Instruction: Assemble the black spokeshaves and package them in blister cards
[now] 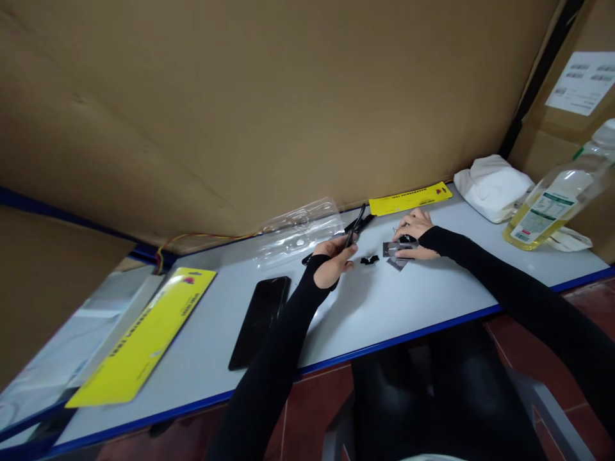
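Observation:
My left hand (336, 255) is closed around a slim black tool (356, 226) that points up and away; its exact kind is unclear. To the right of these fingers, a small jagged black piece (369, 260) lies apart on the table. My right hand (416, 232) bends its fingers and thumb over a small dark piece (408, 239), mostly hidden beneath them. Partly under that thumb are small dark grey flat pieces (391, 249), overlapping one another. A second black tool part (367, 221) shows just behind the left-hand tool.
Behind my hands lie a clear plastic blister tray (302, 232) and a yellow card (408, 199). A black phone (259, 322) and another yellow card (148, 336) are on the left. White cloth (492, 186) and a bottle of yellow liquid (542, 208) stand right. A cardboard wall (269, 109) borders the back.

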### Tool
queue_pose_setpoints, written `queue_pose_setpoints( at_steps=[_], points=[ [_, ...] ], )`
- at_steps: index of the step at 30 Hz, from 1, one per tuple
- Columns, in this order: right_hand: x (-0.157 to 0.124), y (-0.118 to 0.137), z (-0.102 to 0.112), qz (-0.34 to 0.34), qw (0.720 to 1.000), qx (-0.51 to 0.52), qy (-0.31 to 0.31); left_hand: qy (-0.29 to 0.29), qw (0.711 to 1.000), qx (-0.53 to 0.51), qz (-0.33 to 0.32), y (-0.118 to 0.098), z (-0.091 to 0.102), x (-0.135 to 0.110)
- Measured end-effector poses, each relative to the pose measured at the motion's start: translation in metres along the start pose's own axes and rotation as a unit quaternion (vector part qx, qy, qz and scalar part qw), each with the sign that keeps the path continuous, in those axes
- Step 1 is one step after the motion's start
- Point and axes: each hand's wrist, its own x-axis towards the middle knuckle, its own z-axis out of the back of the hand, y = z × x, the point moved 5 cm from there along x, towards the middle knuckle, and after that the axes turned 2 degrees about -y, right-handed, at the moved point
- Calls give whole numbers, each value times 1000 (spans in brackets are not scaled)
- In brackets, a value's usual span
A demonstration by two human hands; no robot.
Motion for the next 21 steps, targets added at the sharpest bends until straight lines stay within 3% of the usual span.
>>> queue_pose_setpoints(
  at_steps=[3, 7, 9, 14, 16, 18, 20, 21],
  points=[
    [5, 6, -2, -54, 997, -46, -13, 39, 996, -76, -18, 1, -17, -4],
    [10, 19, -13, -93, 994, -60, 0, -13, 994, -104, -43, 14, -27, -4],
    [12, 22, -19, -106, 994, -18, -11, -38, 995, -88, -37, 19, -28, -4],
    [15, 15, -16, -145, 971, 154, -110, -102, 992, -79, 16, 26, -22, -7],
    [15, 11, -7, -153, 947, 240, -152, -121, 988, -93, 34, 29, -22, -8],
    [13, 11, 4, -156, 895, 369, -196, -131, 983, -120, 38, 33, -24, -7],
    [10, 16, 8, -156, 847, 464, -208, -126, 980, -151, 26, 36, -30, -6],
    [10, 21, 6, -160, 840, 479, -198, -119, 979, -163, 17, 37, -33, -7]
  ],
)
